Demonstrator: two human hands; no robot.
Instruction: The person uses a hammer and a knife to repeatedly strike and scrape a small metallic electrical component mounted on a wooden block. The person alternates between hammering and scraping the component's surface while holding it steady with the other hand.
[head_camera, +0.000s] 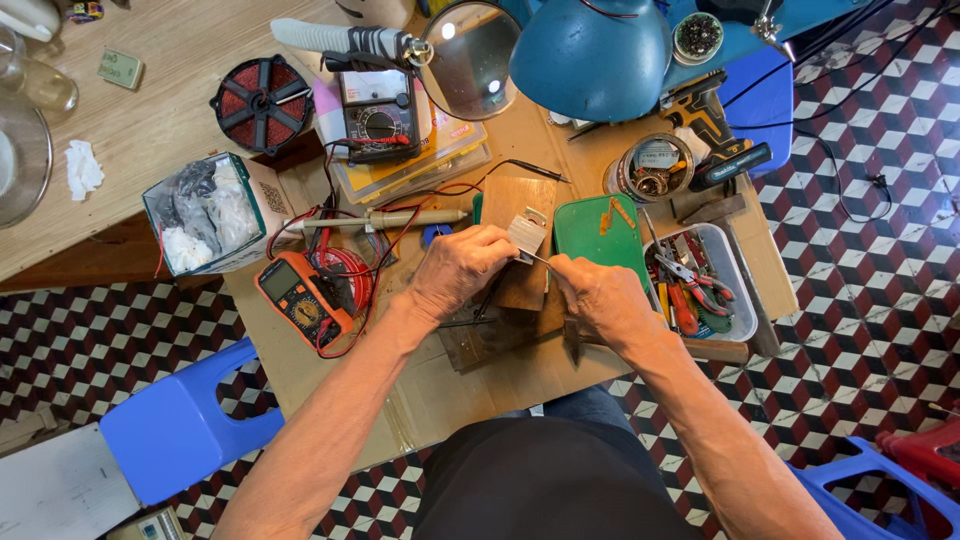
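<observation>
— Over the wooden block (517, 205), at the middle of the bench, what is the person holding?

— A small grey metal part (526, 235). The left hand (458, 272) is pinching it, fingers clamped on its lower edge and lifting it just clear of the block, probably so its face is tilting up toward the eyes.

— And the other hand?

— The right hand (597, 297) is gripping a thin metal tool (540, 260), fingers closed tight round it, and the tip is touching the part's lower corner. Both wrists are resting low, I'd guess for steadiness.

— What's lying around them?

— A green lid (590, 235) is sitting just beside the block, and a white tray of pliers (740, 290) is waiting near the right hand, within easy reach. To the left, an orange meter (298, 298) is lying among red leads, with a soldering iron (385, 219) stretching across behind it. A blue lamp (590, 55) is hanging over the far edge, next to a round magnifying glass (470, 60).
</observation>
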